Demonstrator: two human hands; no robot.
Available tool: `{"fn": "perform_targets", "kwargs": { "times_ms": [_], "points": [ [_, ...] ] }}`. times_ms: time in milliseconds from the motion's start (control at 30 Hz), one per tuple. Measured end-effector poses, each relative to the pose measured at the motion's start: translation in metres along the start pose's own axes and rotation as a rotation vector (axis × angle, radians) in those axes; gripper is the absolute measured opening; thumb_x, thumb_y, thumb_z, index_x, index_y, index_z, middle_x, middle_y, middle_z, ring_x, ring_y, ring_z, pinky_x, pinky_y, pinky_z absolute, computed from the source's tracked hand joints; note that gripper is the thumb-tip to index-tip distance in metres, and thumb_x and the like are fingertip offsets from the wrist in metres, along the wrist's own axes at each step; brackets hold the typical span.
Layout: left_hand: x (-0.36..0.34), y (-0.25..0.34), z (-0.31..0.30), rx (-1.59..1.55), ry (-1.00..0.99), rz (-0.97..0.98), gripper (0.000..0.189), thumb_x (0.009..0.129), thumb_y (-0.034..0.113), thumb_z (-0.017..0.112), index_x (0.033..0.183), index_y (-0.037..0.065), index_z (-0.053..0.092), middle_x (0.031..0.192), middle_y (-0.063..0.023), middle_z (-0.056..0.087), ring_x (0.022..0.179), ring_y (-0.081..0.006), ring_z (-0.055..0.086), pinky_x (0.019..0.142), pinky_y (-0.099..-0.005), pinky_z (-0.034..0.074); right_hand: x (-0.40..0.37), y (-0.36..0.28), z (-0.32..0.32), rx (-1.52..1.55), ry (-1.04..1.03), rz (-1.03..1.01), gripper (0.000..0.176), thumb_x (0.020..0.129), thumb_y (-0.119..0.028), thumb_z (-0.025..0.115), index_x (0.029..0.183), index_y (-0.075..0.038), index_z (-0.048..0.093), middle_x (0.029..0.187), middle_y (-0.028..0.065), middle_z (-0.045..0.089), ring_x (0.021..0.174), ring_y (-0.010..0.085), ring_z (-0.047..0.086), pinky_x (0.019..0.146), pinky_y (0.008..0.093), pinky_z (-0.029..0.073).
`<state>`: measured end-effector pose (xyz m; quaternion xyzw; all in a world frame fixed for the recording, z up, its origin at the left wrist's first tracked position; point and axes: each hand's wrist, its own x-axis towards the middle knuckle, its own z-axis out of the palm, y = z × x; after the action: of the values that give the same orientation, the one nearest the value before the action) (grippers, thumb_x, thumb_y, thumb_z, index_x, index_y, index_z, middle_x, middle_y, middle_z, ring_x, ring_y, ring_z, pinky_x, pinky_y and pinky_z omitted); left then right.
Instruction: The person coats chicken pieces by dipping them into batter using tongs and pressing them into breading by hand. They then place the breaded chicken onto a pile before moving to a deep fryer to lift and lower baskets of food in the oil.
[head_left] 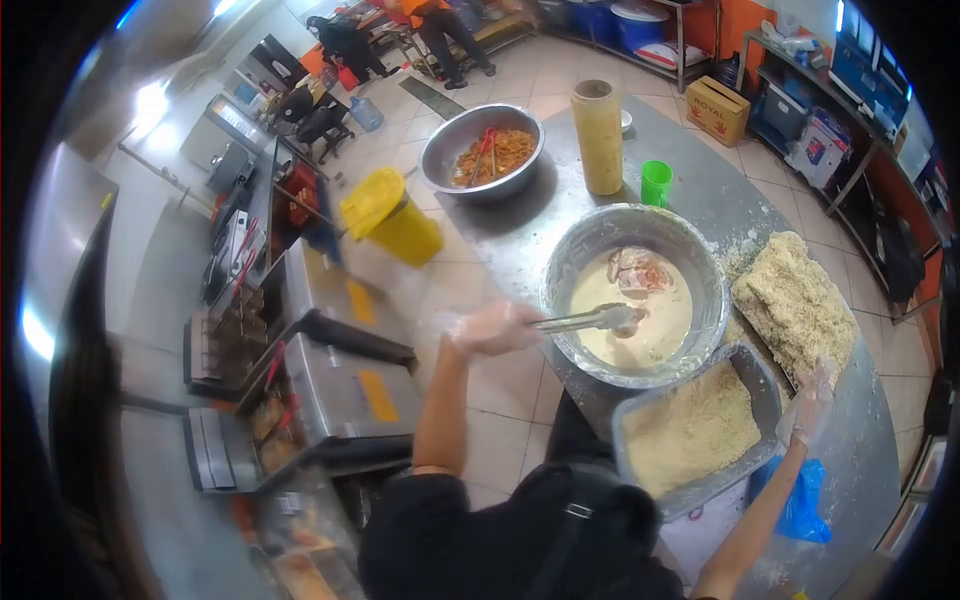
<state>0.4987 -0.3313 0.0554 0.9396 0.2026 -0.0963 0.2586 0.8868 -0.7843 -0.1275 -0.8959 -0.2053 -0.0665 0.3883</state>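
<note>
The left hand (pixel 495 328) (in a thin clear glove) was closed around tongs (pixel 585 320), their tips dipped into the batter bowl (pixel 712 300). The right hand (pixel 812 405) lay against the crumb tray (pixel 620 445) at its right rim; whether it gripped could not be told.

Tiled floor (pixel 500 390) runs past steel fryers (pixel 330 380), yellow bin (pixel 390 215) and shelves (pixel 850 90).

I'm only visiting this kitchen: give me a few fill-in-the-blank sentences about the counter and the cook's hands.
1. The left hand holds metal ____ in the batter bowl.
2. The small cup beside the tall roll is ____.
3. The right hand rests at the rim of the grey ____ of crumbs.
4. The bin on the floor is ____.
Missing words: tongs, green, tray, yellow.
</note>
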Motion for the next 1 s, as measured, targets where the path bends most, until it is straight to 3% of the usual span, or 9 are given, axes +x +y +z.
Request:
{"fn": "perform_targets", "kwargs": {
  "times_ms": [133, 200, 300, 367, 433, 533, 600, 833, 1000],
  "points": [
    [0.014, -0.018, 0.022, 0.123, 0.119, 0.075, 0.033, 0.083, 0.028, 0.06, 0.109, 0.011, 0.069, 0.093, -0.0141, 0.07, 0.084, -0.0322, 0.067, 0.078, -0.0428, 0.052, -0.01, -0.01, -0.003, -0.169, 0.026, -0.127, 0.042, 0.103, -0.03, 0.043, 0.137, -0.007, 0.051, 0.127, 0.0071, 0.063, 0.094, 0.0129, 0.065, 0.084, 0.0275, 0.05],
    [0.017, -0.009, 0.018, 0.105, 0.086, 0.079, 0.033, 0.083, 0.029, 0.06, 0.109, 0.011, 0.069, 0.094, -0.0137, 0.07, 0.085, -0.0324, 0.067, 0.078, -0.0433, 0.052, -0.011, -0.06, -0.013, 0.122, -0.029, 0.259, 0.041, 0.103, -0.029, 0.042, 0.137, -0.007, 0.051, 0.125, 0.0103, 0.063, 0.095, 0.0154, 0.066, 0.087, 0.0287, 0.049],
    [0.036, -0.009, 0.027, 0.153, 0.091, 0.048, 0.033, 0.085, 0.03, 0.058, 0.107, 0.009, 0.069, 0.096, -0.0148, 0.069, 0.088, -0.0338, 0.066, 0.079, -0.0453, 0.051, -0.005, -0.029, -0.008, 0.242, -0.062, 0.314, 0.039, 0.1, -0.024, 0.048, 0.135, -0.008, 0.053, 0.128, 0.0133, 0.061, 0.106, 0.0212, 0.064, 0.093, 0.0317, 0.047],
    [0.075, -0.042, 0.048, 0.385, 0.038, -0.046, 0.032, 0.089, 0.029, 0.053, 0.106, 0.005, 0.067, 0.098, -0.0156, 0.068, 0.089, -0.0338, 0.065, 0.079, -0.0467, 0.051, -0.002, 0.013, 0.007, -0.285, 0.083, -0.245, 0.04, 0.095, -0.021, 0.054, 0.133, -0.007, 0.055, 0.13, 0.0142, 0.059, 0.115, 0.0242, 0.059, 0.097, 0.0333, 0.045],
    [0.118, -0.089, 0.089, 0.838, -0.088, -0.007, 0.029, 0.092, 0.023, 0.047, 0.105, 0.003, 0.064, 0.099, -0.0155, 0.066, 0.088, -0.0303, 0.066, 0.075, -0.0442, 0.052, -0.001, 0.04, 0.008, -0.452, 0.039, -0.333, 0.043, 0.09, -0.018, 0.057, 0.131, -0.005, 0.056, 0.133, 0.0142, 0.057, 0.121, 0.0245, 0.056, 0.099, 0.0352, 0.044],
    [0.109, -0.047, 0.062, 0.639, -0.044, -0.17, 0.026, 0.089, 0.019, 0.051, 0.104, 0.003, 0.064, 0.094, -0.016, 0.067, 0.082, -0.0297, 0.066, 0.071, -0.0415, 0.053, -0.011, 0.027, 0.0, -0.733, 0.058, -0.374, 0.043, 0.095, -0.026, 0.055, 0.131, -0.003, 0.056, 0.133, 0.0123, 0.058, 0.114, 0.0236, 0.061, 0.095, 0.0333, 0.047],
    [0.104, -0.056, 0.068, 0.605, 0.045, -0.168, 0.025, 0.089, 0.021, 0.053, 0.101, 0.003, 0.065, 0.092, -0.0157, 0.067, 0.081, -0.0298, 0.066, 0.072, -0.0414, 0.053, -0.013, -0.031, -0.013, 0.278, -0.057, 0.276, 0.05, 0.099, -0.039, 0.05, 0.132, -0.002, 0.055, 0.133, 0.0095, 0.058, 0.105, 0.0213, 0.065, 0.09, 0.0315, 0.049],
    [0.079, -0.052, 0.047, 0.65, 0.191, -0.222, 0.023, 0.088, 0.022, 0.054, 0.096, 0.005, 0.067, 0.089, -0.0152, 0.067, 0.082, -0.0303, 0.066, 0.071, -0.0422, 0.052, -0.018, -0.056, -0.017, 0.433, -0.059, 0.419, 0.061, 0.099, -0.049, 0.046, 0.137, -0.001, 0.049, 0.136, 0.0092, 0.055, 0.099, 0.0205, 0.066, 0.085, 0.0304, 0.05],
    [0.067, -0.007, 0.042, 0.451, 0.05, -0.297, 0.029, 0.087, 0.027, 0.055, 0.1, 0.004, 0.066, 0.095, -0.0187, 0.067, 0.09, -0.0345, 0.065, 0.079, -0.0462, 0.05, -0.02, -0.049, 0.0, 0.558, -0.067, 0.403, 0.061, 0.099, -0.049, 0.045, 0.138, -0.001, 0.048, 0.138, 0.0094, 0.053, 0.098, 0.021, 0.067, 0.083, 0.0304, 0.051]
  ]
}}
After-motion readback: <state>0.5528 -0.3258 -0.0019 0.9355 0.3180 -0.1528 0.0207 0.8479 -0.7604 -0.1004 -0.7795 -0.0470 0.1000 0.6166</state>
